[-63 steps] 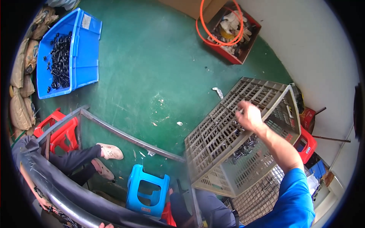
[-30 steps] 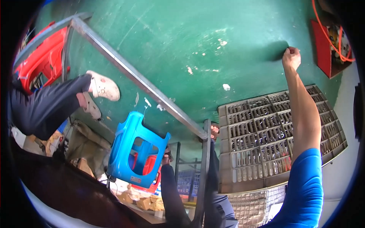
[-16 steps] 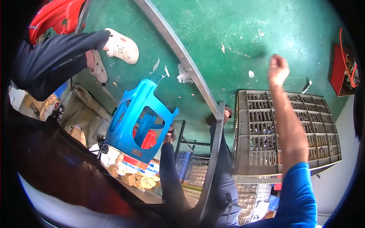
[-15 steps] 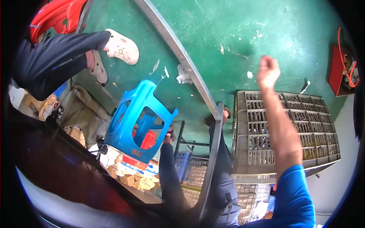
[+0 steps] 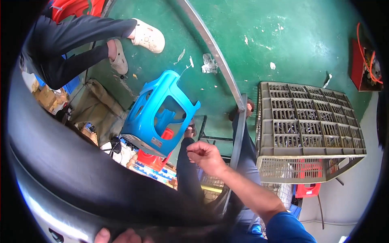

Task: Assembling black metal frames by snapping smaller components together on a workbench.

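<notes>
My right hand is over my dark-trousered leg, close to the right side of the blue plastic stool. Its fingers are curled in against the thumb; anything inside them is too small or hidden to make out. At the lower edge, only the fingertips of my left hand show, at the rim of a smooth dark-and-silver surface. The rest of that hand is cut off. A thin metal bar runs across the floor, meeting an upright metal bar between my legs.
A grey slatted plastic crate stands to the right. Another person's leg and pale clog are at upper left, near a red chair. A red box sits far right. Clear plastic scrap lies on the green floor.
My right hand has come back from over the floor beyond the crate, left and nearer, to beside the stool. Left fingertips have appeared at the lower edge. The whole view has shifted.
</notes>
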`<state>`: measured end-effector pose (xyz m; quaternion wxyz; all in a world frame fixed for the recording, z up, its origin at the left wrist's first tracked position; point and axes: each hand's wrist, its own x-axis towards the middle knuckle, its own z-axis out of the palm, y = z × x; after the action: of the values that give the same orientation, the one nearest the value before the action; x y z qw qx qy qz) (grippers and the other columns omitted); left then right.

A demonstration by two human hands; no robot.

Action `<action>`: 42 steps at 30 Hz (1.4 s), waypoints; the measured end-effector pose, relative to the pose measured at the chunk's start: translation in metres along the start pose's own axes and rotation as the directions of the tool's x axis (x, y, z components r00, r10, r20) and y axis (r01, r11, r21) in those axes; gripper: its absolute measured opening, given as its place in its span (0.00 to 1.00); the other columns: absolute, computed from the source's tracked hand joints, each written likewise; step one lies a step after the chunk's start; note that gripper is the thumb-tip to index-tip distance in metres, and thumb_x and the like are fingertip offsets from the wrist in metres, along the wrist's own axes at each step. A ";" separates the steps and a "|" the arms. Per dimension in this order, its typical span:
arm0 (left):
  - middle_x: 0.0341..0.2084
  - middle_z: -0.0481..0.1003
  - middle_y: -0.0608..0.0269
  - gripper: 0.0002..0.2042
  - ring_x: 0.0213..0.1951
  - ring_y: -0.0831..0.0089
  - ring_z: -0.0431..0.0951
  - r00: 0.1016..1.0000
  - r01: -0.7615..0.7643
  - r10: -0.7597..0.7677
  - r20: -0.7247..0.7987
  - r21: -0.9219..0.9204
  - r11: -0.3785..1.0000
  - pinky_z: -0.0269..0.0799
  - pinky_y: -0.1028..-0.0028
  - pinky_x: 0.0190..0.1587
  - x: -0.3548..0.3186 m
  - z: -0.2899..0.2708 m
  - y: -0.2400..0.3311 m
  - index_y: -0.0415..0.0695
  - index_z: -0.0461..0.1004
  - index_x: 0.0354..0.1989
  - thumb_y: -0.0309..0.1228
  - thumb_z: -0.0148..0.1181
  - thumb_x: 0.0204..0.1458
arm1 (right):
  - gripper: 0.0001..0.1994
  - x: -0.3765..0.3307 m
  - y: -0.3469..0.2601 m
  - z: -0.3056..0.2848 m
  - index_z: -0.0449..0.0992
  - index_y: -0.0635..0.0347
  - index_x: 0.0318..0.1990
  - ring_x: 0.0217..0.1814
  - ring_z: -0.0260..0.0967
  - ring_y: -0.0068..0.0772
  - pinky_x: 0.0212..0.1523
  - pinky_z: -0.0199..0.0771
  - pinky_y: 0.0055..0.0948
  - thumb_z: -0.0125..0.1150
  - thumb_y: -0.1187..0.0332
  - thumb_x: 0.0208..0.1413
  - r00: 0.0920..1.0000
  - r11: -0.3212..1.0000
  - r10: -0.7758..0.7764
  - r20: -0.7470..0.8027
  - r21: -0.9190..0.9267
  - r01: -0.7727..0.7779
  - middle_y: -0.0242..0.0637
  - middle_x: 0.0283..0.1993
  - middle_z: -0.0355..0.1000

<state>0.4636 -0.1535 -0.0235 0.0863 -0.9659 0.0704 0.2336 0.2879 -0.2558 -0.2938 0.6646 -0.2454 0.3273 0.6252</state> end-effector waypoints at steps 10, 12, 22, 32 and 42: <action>0.35 0.75 0.66 0.11 0.51 0.59 0.71 0.993 0.050 -0.053 0.104 0.032 0.998 0.39 0.47 0.66 -0.007 -0.005 0.009 0.45 0.76 0.38 0.30 0.62 0.44 | 0.09 -0.057 -0.004 -0.006 0.74 0.62 0.43 0.31 0.65 0.11 0.35 0.71 0.16 0.57 0.83 0.56 0.979 0.975 -0.197 -0.053 -0.113 0.190 0.22 0.30 0.69; 0.35 0.74 0.67 0.12 0.52 0.61 0.70 0.997 0.072 -0.071 0.020 -0.040 0.997 0.37 0.49 0.67 -0.011 0.001 0.007 0.46 0.76 0.39 0.31 0.63 0.45 | 0.09 -0.067 0.003 -0.001 0.75 0.63 0.44 0.32 0.68 0.14 0.35 0.72 0.17 0.57 0.81 0.56 0.975 0.971 -0.215 -0.059 -0.116 0.208 0.24 0.30 0.72; 0.23 0.72 0.58 0.10 0.39 0.61 0.72 0.901 -0.068 -0.089 -0.425 -0.340 0.938 0.47 0.46 0.67 -0.019 0.030 0.000 0.39 0.76 0.29 0.32 0.56 0.41 | 0.07 -0.131 -0.033 0.043 0.74 0.64 0.37 0.28 0.70 0.21 0.33 0.75 0.23 0.55 0.70 0.63 0.844 0.776 -0.533 -0.057 -0.429 0.462 0.31 0.30 0.74; 0.30 0.77 0.55 0.09 0.46 0.61 0.72 0.929 -0.029 -0.078 -0.361 -0.281 0.959 0.34 0.51 0.69 -0.023 0.028 0.000 0.42 0.79 0.30 0.31 0.54 0.50 | 0.07 -0.203 0.000 -0.042 0.75 0.63 0.40 0.26 0.66 0.16 0.27 0.72 0.17 0.59 0.69 0.61 0.480 0.614 -0.784 -0.392 -0.598 0.515 0.29 0.30 0.71; 0.35 0.79 0.55 0.18 0.36 0.75 0.78 0.881 -0.455 -0.001 -0.473 -0.848 0.272 0.74 0.75 0.38 -0.140 -0.041 -0.077 0.33 0.75 0.45 0.33 0.64 0.50 | 0.12 -0.223 0.201 -0.151 0.73 0.62 0.37 0.32 0.69 0.21 0.35 0.74 0.25 0.57 0.61 0.60 0.467 0.491 -0.825 -0.320 -0.815 0.309 0.34 0.31 0.73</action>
<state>0.3723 -0.0729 0.0880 -0.5463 -0.8328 0.0764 0.0461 0.0684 -0.4970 -0.2124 0.5397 -0.7733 0.1918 0.2719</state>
